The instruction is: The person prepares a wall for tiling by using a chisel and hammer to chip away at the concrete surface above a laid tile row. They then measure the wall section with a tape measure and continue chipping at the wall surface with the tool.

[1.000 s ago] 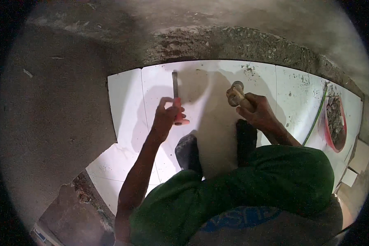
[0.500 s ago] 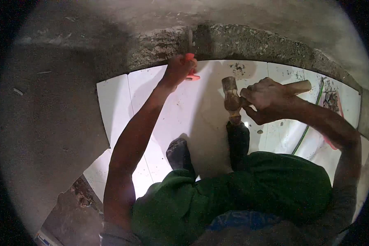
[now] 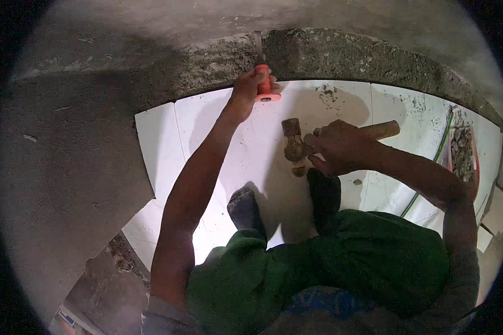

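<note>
My left hand [image 3: 248, 92] is closed round the orange grip of a chisel [image 3: 264, 81]. The chisel's metal blade points away from me, against the rough strip at the foot of the wall [image 3: 218, 58]. Its round orange guard faces me. In my right hand [image 3: 339, 146], fingers wrapped round the wooden handle, is a hammer [image 3: 295, 149]. The hammer head hangs over the white tiles, nearer to me than the chisel and apart from it. The handle's end sticks out past my right hand to the right.
White tiles [image 3: 218, 167] cover the floor under my feet. Crumbs of rubble [image 3: 326, 96] lie near the wall. To the right are a green hose [image 3: 444, 137] and a reddish container [image 3: 476, 167] with debris. Bare grey concrete [image 3: 72, 167] spreads on the left.
The hammer and my right hand have moved left and slightly nearer to me. My left hand has shifted on the chisel, and more of the orange grip shows.
</note>
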A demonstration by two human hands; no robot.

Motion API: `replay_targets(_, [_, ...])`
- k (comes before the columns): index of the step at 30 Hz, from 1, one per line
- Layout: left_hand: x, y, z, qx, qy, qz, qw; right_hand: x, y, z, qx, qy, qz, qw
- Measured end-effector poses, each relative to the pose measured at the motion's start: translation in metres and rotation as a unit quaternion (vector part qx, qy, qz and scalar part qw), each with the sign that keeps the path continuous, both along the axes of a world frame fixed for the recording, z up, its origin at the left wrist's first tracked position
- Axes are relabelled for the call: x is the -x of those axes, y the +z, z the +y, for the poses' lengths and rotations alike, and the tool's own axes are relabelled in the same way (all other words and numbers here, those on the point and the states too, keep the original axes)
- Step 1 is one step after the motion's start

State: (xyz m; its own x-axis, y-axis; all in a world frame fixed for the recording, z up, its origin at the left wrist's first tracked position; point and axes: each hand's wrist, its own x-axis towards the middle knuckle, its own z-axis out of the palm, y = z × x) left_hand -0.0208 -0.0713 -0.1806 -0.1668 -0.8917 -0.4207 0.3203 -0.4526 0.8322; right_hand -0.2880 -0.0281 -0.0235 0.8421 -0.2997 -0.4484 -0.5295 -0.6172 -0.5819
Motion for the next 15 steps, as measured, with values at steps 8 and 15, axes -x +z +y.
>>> replay_targets(8, [0.002,-0.007,-0.001,0.004,0.023,0.043,0.999,-0.004,-0.042,0.035,0.04,0.079,-0.084,0.993])
replay_targets(15, [0.006,-0.005,-0.001,0.008,0.021,0.117,0.993,-0.036,-0.041,-0.039,0.013,0.031,-0.047,0.998])
